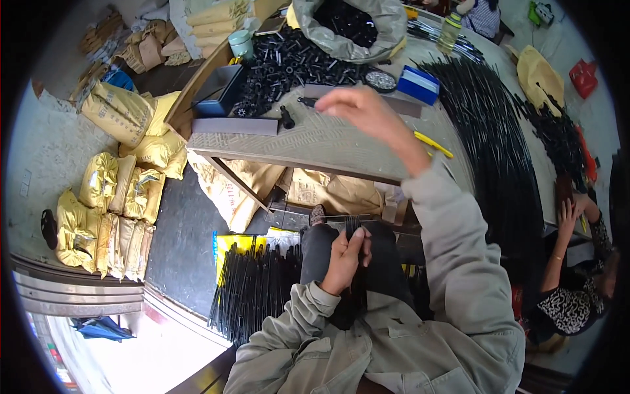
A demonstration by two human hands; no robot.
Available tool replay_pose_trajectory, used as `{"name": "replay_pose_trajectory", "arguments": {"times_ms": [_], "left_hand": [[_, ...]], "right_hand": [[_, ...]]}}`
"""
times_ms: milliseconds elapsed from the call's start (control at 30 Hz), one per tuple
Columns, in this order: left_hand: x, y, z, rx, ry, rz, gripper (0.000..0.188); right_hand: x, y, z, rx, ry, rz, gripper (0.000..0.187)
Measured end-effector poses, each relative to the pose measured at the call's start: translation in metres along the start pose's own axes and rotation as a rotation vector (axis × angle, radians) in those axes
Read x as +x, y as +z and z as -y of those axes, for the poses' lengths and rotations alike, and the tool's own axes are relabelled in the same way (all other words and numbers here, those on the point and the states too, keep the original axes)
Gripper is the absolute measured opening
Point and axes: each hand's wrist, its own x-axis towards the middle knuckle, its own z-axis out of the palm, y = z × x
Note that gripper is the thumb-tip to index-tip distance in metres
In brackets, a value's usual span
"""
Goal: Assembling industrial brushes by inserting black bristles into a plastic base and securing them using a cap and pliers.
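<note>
My left hand [348,256] is closed around a bundle of thin black rods [353,225], held upright over my lap. Above the workbench [315,143], my right hand [357,108] reaches out with its fingers stretched. A small black part [306,102] lies just off its fingertips; whether they touch cannot be made out. Another short black fitting [287,118] stands alone near the bench's front edge. Behind it spreads a heap of small black plastic parts [289,65].
A grey sack [394,33] of black pieces, a blue box [419,85] and a yellow cutter [433,144] are on the bench. Long black rods [489,131] cover its right side. More rods [252,282] stand beside my legs. A co-worker's hand [567,217] is at far right.
</note>
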Motion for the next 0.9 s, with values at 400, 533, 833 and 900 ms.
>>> {"name": "replay_pose_trajectory", "arguments": {"times_ms": [400, 533, 833, 900], "left_hand": [[0.02, -0.024, 0.003, -0.032, -0.115, -0.058, 0.018], [0.026, -0.022, 0.003, -0.064, -0.145, -0.01, 0.018], [0.029, -0.026, -0.001, -0.028, -0.147, -0.03, 0.02], [0.03, -0.025, -0.004, -0.013, -0.144, 0.017, 0.02]], "right_hand": [[0.108, 0.033, -0.092, -0.717, 0.169, -0.125, 0.017], [0.113, -0.031, -0.13, -0.688, -0.018, -0.066, 0.019], [0.127, -0.033, -0.152, -0.753, -0.14, -0.035, 0.021], [0.116, -0.034, -0.137, -0.723, -0.123, -0.121, 0.022]]}}
